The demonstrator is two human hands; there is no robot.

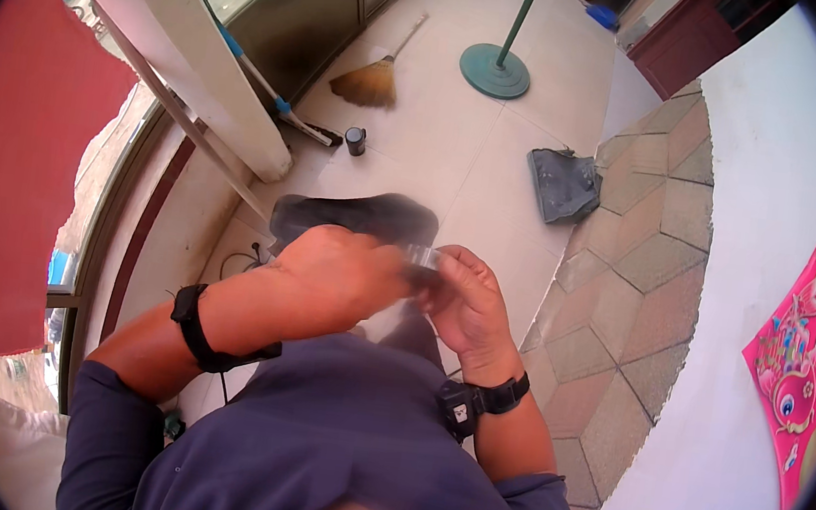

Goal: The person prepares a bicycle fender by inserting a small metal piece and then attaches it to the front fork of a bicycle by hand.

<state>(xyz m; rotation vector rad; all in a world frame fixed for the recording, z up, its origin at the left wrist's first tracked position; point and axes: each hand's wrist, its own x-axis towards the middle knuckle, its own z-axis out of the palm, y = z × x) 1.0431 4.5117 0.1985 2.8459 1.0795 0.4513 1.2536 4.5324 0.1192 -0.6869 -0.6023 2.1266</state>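
Observation:
My left hand (336, 272) and my right hand (463, 302) meet in front of my body, both closed around a small object (423, 257) with a clear, shiny part and a dark part, too blurred to name. My left hand is partly smeared by motion. Both wrists wear black straps. Just beyond my hands is a black padded shape (352, 213), like a seat.
A straw broom (366, 79), a long-handled tool (312, 128), a dark cylinder (356, 140), a grey bag (562, 185) and a green stand base (495, 68) lie or stand on the tiled floor. A pillar (181, 38) is left; a pink fish decoration (790, 389) hangs right.

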